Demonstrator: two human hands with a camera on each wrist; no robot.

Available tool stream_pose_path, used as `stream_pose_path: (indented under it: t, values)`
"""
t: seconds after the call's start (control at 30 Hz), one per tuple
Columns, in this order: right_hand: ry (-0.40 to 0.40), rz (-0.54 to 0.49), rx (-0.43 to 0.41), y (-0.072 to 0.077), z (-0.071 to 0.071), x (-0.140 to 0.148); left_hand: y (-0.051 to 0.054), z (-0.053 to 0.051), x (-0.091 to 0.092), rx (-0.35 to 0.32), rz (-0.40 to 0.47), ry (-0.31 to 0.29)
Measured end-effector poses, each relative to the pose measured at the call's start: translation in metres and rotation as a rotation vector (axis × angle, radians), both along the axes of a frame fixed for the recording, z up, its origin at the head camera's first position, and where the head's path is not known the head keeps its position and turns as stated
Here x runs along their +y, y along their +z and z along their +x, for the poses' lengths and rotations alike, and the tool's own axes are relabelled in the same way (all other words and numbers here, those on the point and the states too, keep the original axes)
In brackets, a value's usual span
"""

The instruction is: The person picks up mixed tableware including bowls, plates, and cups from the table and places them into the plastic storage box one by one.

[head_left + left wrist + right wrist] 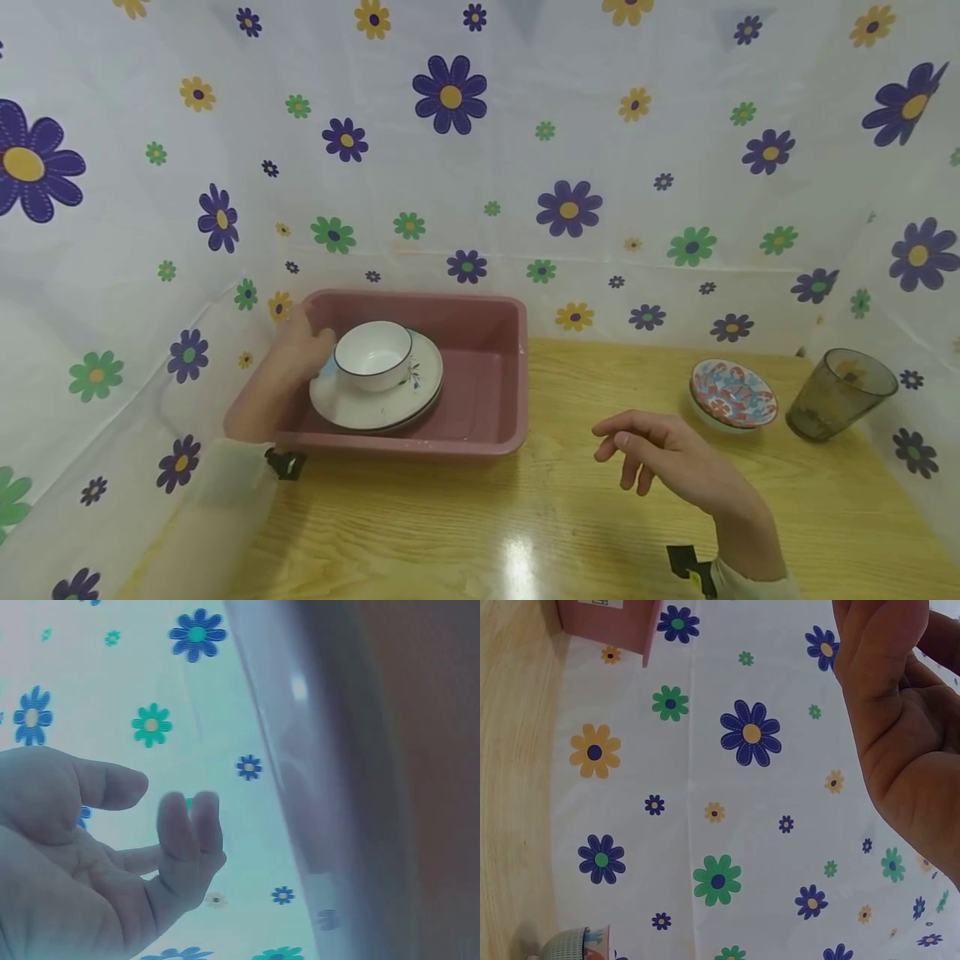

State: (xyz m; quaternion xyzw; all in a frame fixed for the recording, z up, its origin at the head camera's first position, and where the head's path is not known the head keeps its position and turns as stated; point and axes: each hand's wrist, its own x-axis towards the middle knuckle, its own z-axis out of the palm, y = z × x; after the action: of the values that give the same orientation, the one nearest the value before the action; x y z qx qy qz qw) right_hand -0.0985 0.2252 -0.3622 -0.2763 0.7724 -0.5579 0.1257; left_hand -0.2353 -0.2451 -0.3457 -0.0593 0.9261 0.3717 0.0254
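A pink plastic basin [501, 375] stands on the wooden table. Inside it, a white bowl [375, 360] with a dark rim sits on a cream plate [352, 410] with a floral design; the edge of another plate shows underneath. My left hand [298, 343] is over the basin's left side, beside the bowl. In the left wrist view that hand [112, 855] has loosely bent fingers with nothing between them and the thumb. Above the table, right of the basin, hovers my right hand [671, 458], fingers relaxed and holding nothing.
At the right, a red-and-blue patterned bowl [733, 396] sits on the table, seemingly stacked on another. Next to it stands a tinted, see-through glass [842, 396]. A white flowered sheet [510, 167] hangs around the back and sides of the table [450, 525].
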Motion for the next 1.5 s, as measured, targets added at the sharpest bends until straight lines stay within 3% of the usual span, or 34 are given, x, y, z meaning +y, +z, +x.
stream_pose_path:
  t: [0.2,0.5,0.77,0.9,1.13,1.37,1.5]
  values:
    - [-0.002,0.012,-0.015,0.000,0.000,0.001,0.007,0.018,0.011,0.070,-0.019,0.026]
    - [-0.030,0.041,-0.037,-0.004,0.001,0.002,0.002,0.049,0.043,0.353,-0.036,0.033]
    - [-0.010,0.015,-0.016,-0.005,-0.001,0.003,0.001,0.072,0.071,0.445,0.015,-0.023]
    - [-0.016,0.018,-0.018,-0.004,-0.002,0.002,-0.002,0.076,0.079,0.482,0.006,-0.064]
    - [-0.029,0.032,-0.029,-0.003,-0.004,0.001,-0.018,0.078,0.084,0.597,-0.055,-0.121]
    - [-0.062,0.057,-0.052,-0.004,-0.004,0.002,-0.028,0.081,0.092,0.610,-0.099,-0.184]
    - [-0.091,0.072,-0.071,-0.004,-0.004,0.003,-0.029,0.084,0.097,0.663,-0.106,-0.213]
